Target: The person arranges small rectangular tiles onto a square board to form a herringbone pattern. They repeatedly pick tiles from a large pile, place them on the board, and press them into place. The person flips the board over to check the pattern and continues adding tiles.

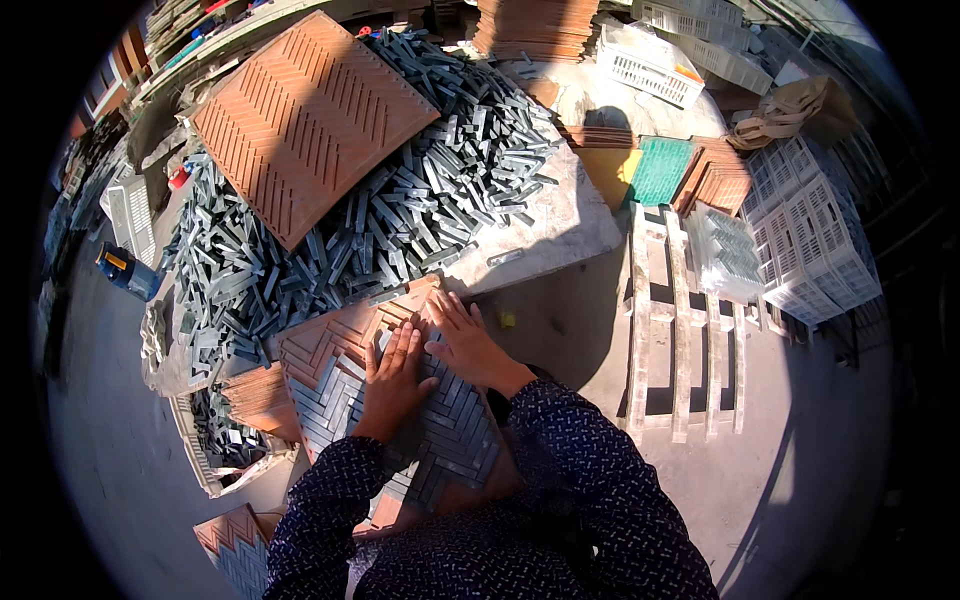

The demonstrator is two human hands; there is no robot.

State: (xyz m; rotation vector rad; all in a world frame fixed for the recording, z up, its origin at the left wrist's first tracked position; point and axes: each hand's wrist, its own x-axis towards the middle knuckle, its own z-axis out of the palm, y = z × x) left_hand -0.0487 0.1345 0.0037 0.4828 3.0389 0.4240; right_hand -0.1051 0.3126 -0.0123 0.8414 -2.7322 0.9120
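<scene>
A reddish-brown tray (308,352) with a herringbone pattern of slots lies tilted close in front of me. Grey stone strips (468,440) fill much of its nearer part, while bare slots show toward its far edge. My left hand (395,390) rests on the strips near the tray's middle, fingers stretched out. Beside it, my right hand (468,345) lies over the tray's far right edge, its fingers extended too. Whether a small strip sits under either palm is hidden. Beyond the tray, a large heap of loose grey strips (420,205) covers a pale table.
An unfilled brown tray (310,110) lies on the heap. A wooden pallet (680,330) stands right, near stacked white crates (815,235). A crate of strips (205,465) and a partly filled tray (240,545) sit lower left. A blue bottle (130,270) is far left.
</scene>
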